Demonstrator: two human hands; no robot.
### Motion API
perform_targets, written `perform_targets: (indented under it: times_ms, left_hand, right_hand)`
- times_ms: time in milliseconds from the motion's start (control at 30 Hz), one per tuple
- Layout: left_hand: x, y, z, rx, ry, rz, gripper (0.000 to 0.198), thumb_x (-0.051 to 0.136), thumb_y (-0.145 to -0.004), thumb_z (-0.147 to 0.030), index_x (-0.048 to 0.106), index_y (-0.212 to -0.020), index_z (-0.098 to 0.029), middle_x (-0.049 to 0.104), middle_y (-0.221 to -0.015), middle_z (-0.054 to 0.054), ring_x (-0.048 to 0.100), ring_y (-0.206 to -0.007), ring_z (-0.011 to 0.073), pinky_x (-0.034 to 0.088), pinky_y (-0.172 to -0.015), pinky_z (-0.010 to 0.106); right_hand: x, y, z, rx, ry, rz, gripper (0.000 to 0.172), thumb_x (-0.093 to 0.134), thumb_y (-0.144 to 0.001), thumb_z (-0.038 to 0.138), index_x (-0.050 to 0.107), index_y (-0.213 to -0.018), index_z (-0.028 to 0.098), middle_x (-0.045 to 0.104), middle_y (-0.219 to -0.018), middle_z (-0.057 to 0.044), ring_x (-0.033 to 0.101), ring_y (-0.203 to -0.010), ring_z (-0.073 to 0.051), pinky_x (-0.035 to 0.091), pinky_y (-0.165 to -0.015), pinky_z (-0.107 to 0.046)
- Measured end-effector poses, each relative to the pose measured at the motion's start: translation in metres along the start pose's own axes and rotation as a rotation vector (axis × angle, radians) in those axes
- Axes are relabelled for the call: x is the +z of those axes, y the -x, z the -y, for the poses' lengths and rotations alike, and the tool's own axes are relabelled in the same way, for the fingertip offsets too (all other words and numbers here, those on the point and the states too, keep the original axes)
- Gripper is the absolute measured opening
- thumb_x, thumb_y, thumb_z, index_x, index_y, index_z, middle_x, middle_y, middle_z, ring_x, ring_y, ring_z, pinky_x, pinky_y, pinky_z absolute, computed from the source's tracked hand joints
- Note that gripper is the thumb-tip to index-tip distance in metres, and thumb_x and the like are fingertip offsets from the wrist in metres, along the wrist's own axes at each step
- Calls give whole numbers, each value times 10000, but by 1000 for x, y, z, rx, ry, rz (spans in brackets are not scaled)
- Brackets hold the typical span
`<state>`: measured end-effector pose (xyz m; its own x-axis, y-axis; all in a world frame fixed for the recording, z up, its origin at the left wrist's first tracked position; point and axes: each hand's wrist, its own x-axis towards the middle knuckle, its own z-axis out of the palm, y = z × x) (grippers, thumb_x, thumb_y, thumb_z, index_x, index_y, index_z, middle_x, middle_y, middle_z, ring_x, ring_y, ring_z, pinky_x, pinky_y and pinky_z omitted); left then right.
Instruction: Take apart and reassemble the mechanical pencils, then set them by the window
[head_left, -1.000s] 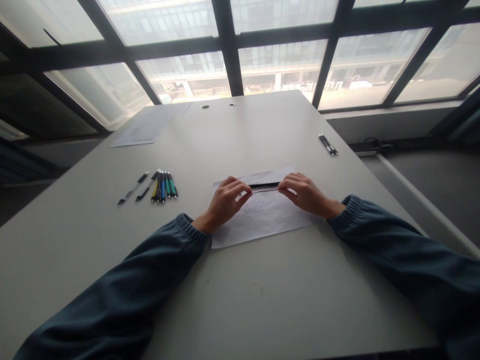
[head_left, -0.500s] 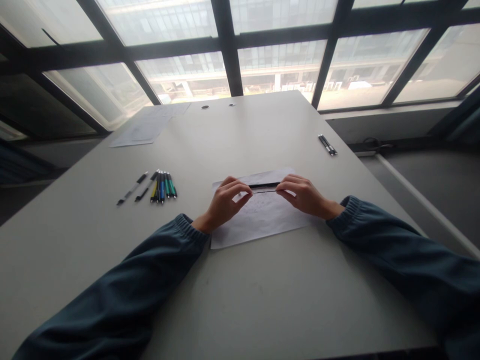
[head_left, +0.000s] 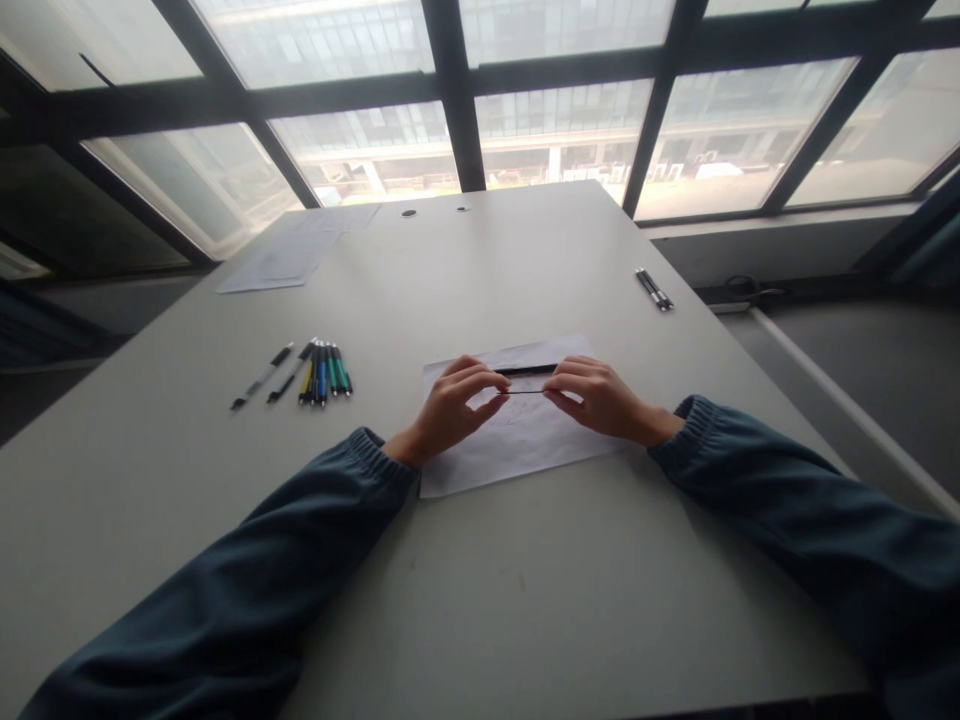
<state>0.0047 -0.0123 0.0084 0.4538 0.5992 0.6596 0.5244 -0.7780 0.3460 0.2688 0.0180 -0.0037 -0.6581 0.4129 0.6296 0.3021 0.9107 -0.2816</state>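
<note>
Between my two hands runs a thin dark pen refill (head_left: 526,391), held level just above a sheet of white paper (head_left: 480,470). My left hand (head_left: 465,400) pinches its left end between thumb and fingertips. At the other end, the thumb and fingers of my right hand (head_left: 592,395) close on it in the same way. Just beyond the refill lies a thicker black bar (head_left: 527,370), perhaps a pen barrel; my fingers cover its ends. Faint marks show on the paper beneath.
Left of the paper, several pens (head_left: 322,372) with yellow, blue and green barrels lie together beside two clear-and-black pens (head_left: 262,377). More pens (head_left: 655,289) rest near the table's right edge. Papers (head_left: 274,255) lie at the far left, before the windows.
My right hand has shifted slightly left, so the hands are closer together and less of the refill shows. The refill sits a little nearer to me.
</note>
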Motion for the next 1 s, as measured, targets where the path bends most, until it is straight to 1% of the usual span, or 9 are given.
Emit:
perform_targets:
  times_ms: [400,567,700,767,800,867,900,933,1000]
  left_hand:
    - [1,0,2,44,18,10,72,692,-906,-211,718,-971,-229,759,-900,35,648,-855,174,560,-811,347]
    - [1,1,2,28,41,31,78,692,-909,-224,711,-984,-231,753,-920,41,656,-863,179,562,-815,354]
    - [-1,1,2,14,50,53,253,752,-874,-299,686,-1107,-228,737,-1027,69,656,-957,205,559,-865,378]
    - [-3,2,3,-30,29,35,300,735,-887,-326,663,-1160,-223,721,-1052,76,648,-973,209,549,-878,381]
    - [-3,3,4,-72,5,3,258,696,-915,-327,661,-1147,-219,714,-1024,70,644,-951,204,544,-866,375]
    - [-5,5,9,-178,-67,-82,150,585,-978,-311,665,-1053,-209,690,-918,48,627,-866,188,527,-820,352]
    - [-5,6,12,-229,-112,-113,160,537,-999,-306,661,-993,-204,671,-865,37,612,-825,183,514,-794,342]
    - [-5,8,15,-271,-157,-120,191,507,-1010,-307,651,-944,-202,656,-829,31,598,-798,181,500,-775,337]
    - [-6,10,21,-322,-234,-71,224,490,-1015,-319,628,-885,-200,638,-790,25,581,-775,186,472,-751,335]
  right_hand:
    - [0,0,1,13,-16,51,185,528,-1013,210,658,-882,199,682,-822,-56,592,-768,-181,472,-745,-325]
    - [-1,0,2,24,-41,53,188,524,-1016,209,654,-880,202,681,-826,-57,589,-767,-180,473,-745,-325]
    - [-1,0,1,29,-52,45,178,532,-1012,210,652,-882,203,679,-826,-57,592,-771,-183,478,-751,-327]
    - [-1,1,0,36,-53,41,176,531,-1010,206,654,-884,204,681,-825,-57,597,-773,-183,481,-755,-327]
    - [-1,2,-1,42,-53,36,177,530,-1010,205,656,-885,204,683,-829,-59,600,-776,-184,482,-755,-328]
    - [0,4,-2,55,-52,17,180,530,-1009,210,662,-887,203,684,-832,-64,604,-775,-186,483,-746,-328]
    - [1,5,-4,65,-50,6,181,532,-1009,216,665,-888,202,683,-833,-66,605,-775,-188,483,-740,-327]
    - [1,5,-5,78,-47,-7,180,535,-1008,223,668,-889,201,682,-837,-68,606,-776,-188,484,-735,-325]
    - [2,7,-6,106,-44,-36,174,544,-1005,234,673,-893,200,683,-847,-70,610,-780,-189,488,-734,-323]
